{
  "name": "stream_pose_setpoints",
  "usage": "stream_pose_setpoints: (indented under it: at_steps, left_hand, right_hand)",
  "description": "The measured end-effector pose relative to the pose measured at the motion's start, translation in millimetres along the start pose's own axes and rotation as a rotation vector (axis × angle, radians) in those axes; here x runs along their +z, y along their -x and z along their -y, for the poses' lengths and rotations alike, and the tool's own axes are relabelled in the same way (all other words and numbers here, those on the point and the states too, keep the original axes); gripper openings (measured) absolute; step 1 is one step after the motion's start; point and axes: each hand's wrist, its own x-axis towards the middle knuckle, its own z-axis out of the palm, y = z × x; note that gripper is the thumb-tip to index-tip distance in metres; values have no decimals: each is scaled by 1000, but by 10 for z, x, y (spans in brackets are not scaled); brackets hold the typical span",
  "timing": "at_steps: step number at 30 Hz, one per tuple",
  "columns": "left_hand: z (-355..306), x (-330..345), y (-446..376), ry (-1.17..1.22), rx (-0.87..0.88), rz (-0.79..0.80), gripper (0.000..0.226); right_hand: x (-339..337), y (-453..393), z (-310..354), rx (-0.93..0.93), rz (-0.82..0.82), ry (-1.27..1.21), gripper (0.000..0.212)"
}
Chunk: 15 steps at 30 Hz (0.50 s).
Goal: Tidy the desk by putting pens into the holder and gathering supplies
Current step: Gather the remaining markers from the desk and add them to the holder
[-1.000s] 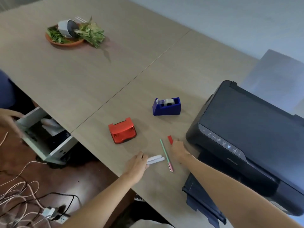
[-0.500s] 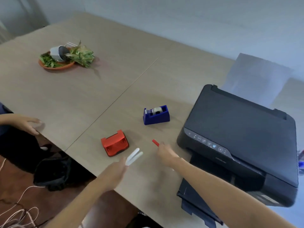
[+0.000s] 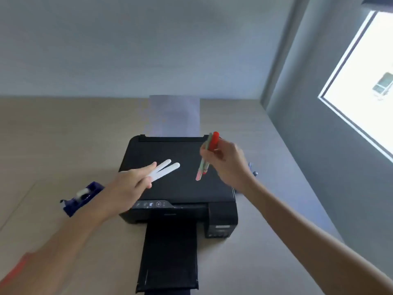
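Observation:
My left hand [image 3: 127, 184] is raised over the black printer and holds two white pens [image 3: 164, 170] that stick out side by side past the fingers. Further right, my right hand [image 3: 228, 162] grips a green pen with a pink tip [image 3: 202, 165] together with a red marker [image 3: 213, 140]; both point up and down through the fist. The blue tape dispenser [image 3: 81, 198] sits on the desk just left of my left wrist. No pen holder shows in this view.
The black printer [image 3: 180, 188] stands mid-desk with its output tray [image 3: 170, 256] extended toward me and a paper support [image 3: 174, 116] raised behind. A small blue object [image 3: 253, 170] peeks out behind my right wrist. A red blur [image 3: 14, 271] lies at the bottom left edge. The wall and window are to the right.
Both hands lifted their pens off the desk and now hover over the printer. My view swung right, so the red hole punch and the plant dish left the frame.

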Motion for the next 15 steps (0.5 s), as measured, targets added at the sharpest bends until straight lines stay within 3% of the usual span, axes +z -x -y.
stream_pose_setpoints:
  at_steps: [4,7,15]
  left_hand:
    - [-845,458,-648,-12,96,83,33]
    - [-1360,811,-1050,-73,152,126,29]
    - [-1902,1714,-2067,-229,107,231,21]
  right_hand:
    - [-862,-38,-793,178,-353,-115,6]
    - [-1150,-80,-1286,279,-487,-147,5]
    - [-922,-501,-2312,414,-455,-77,8]
